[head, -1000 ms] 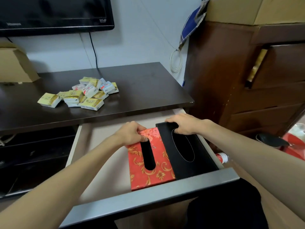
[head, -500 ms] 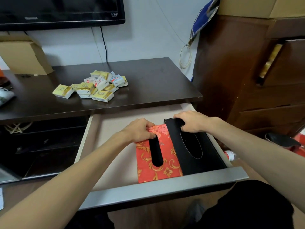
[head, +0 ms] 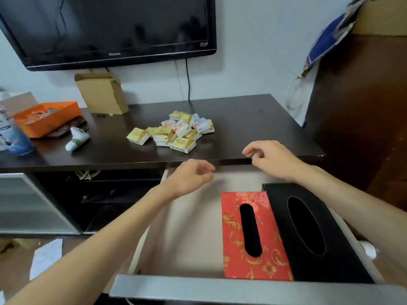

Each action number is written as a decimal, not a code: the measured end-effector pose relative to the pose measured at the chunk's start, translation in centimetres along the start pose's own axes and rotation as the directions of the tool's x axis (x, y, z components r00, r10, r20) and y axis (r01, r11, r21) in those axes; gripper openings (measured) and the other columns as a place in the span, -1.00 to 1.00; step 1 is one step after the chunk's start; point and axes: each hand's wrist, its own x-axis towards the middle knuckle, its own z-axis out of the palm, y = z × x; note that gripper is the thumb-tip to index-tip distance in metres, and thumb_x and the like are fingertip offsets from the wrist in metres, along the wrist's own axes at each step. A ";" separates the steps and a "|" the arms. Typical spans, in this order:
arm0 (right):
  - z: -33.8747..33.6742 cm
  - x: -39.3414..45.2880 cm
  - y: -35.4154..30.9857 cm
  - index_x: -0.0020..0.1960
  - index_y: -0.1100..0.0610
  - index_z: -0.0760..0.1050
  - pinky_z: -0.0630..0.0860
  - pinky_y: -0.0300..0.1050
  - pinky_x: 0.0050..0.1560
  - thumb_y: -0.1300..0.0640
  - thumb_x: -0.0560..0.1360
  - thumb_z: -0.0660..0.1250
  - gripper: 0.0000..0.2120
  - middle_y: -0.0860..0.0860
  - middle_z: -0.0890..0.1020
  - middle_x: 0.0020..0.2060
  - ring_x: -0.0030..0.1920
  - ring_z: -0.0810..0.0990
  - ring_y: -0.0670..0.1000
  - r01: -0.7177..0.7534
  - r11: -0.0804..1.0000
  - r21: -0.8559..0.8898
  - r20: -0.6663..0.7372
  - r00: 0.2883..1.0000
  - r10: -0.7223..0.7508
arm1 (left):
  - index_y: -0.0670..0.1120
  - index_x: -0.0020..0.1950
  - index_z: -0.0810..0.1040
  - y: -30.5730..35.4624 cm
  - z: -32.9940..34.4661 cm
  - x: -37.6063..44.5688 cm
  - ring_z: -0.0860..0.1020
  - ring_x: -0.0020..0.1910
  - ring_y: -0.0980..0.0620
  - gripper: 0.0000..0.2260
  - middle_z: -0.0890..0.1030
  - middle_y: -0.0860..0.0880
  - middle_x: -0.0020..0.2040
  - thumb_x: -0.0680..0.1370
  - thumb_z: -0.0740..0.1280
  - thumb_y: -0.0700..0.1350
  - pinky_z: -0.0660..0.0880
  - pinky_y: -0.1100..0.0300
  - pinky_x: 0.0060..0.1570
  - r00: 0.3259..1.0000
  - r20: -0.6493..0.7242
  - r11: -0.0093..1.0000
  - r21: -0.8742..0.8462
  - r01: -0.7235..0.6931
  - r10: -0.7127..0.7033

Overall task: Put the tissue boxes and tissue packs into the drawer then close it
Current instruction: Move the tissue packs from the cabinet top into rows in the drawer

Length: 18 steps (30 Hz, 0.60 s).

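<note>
A red and gold tissue box (head: 251,258) and a black tissue box (head: 317,243) lie side by side at the right of the open drawer (head: 189,234). A pile of several small yellow and white tissue packs (head: 174,134) sits on the dark table top (head: 253,119). My left hand (head: 193,175) hovers over the drawer's back edge, fingers loosely curled and holding nothing. My right hand (head: 271,158) is raised near the table's front edge, fingers apart and holding nothing. Both hands are clear of the boxes.
A television (head: 110,29) hangs above the table. A cardboard box (head: 101,93), an orange tray (head: 46,117), a white tube (head: 77,140) and a blue can (head: 11,137) stand at the left. A dark wooden cabinet (head: 361,111) rises at the right. The drawer's grey front (head: 242,289) is nearest me.
Both hands have let go of the tissue boxes and lifted up toward the table top. The boxes stay in the drawer. The view has tilted upward.
</note>
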 end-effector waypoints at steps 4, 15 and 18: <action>0.8 5.6 -3.1 0.09 -0.02 0.68 0.55 -0.09 0.12 0.27 0.48 0.28 -0.67 -0.14 0.72 -0.02 0.00 0.67 -0.10 0.017 0.990 0.141 -0.028 1.000 -0.013 | -0.02 0.20 0.66 -2.4 -5.3 2.2 0.65 0.05 0.08 -0.76 0.71 0.05 0.07 0.55 0.35 -0.07 0.56 0.07 0.13 0.971 -0.234 0.996 0.062 0.065 -0.049; 5.3 21.5 -3.7 0.58 0.09 0.30 0.41 0.05 0.44 0.23 0.49 0.44 -0.30 0.07 0.40 0.53 0.51 0.39 0.12 -0.118 0.989 -0.092 0.043 0.992 0.122 | 0.04 0.24 0.47 -7.2 -5.6 9.0 0.38 0.32 -0.05 -0.66 0.43 -0.01 0.31 0.59 0.22 0.20 0.54 0.02 -0.03 0.965 -0.239 0.756 0.650 0.077 0.107; 5.6 23.9 -3.2 0.66 0.07 0.13 0.29 0.04 0.50 0.25 0.44 0.48 -0.10 0.07 0.25 0.62 0.59 0.24 0.12 -0.073 0.993 -0.088 0.175 0.981 0.088 | 0.08 0.19 0.47 -8.4 -6.1 9.0 0.39 0.26 -0.02 -0.71 0.42 0.02 0.29 0.56 0.26 0.19 0.55 0.04 -0.03 0.973 -0.204 0.806 0.591 0.037 0.105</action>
